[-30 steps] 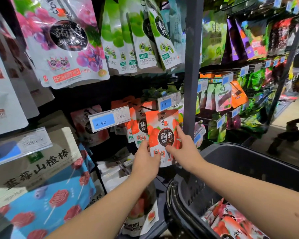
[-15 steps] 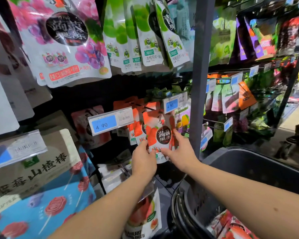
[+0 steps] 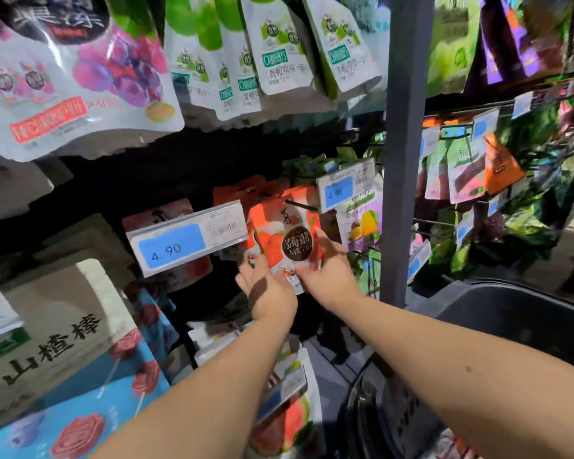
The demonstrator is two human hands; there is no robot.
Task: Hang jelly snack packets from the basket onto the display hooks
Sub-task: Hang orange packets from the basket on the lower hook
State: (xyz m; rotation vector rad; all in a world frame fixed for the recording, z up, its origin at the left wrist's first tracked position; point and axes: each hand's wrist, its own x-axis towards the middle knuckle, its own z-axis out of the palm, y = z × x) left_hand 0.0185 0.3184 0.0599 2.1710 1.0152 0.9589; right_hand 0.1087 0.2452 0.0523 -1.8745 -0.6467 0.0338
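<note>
- Both arms reach forward and up at the rack, forearms bare. The left hand (image 3: 269, 291) comes in from below with its knuckles toward the camera, and the right hand (image 3: 328, 276) is angled in from the right.
- Left hand: pinching the bottom left corner of the red jelly packet (image 3: 272, 236), thumb on the front, fingers fanned out round the edge.
- Right hand: gripping the bottom right of the same packet, thumb on the front by the lower edge, index finger lying straight up along the right side.
- Count: two hands and one packet held between them. There are two blue price tags reading 4.90, one (image 3: 188, 241) just left of the packet and one (image 3: 343, 188) just up and right of it.
- At least two more red packets (image 3: 242, 193) hang right behind it. Up top there's a row of about four green packets (image 3: 279, 54) and one big purple packet (image 3: 80, 84).
- The held packet is upright, face out, just above both hands and left of the grey pole (image 3: 406, 160). Can't tell if its top is actually hooked.
- One dark basket (image 3: 517, 309) sits low on the right, under the right forearm and well apart from the packet.
</note>
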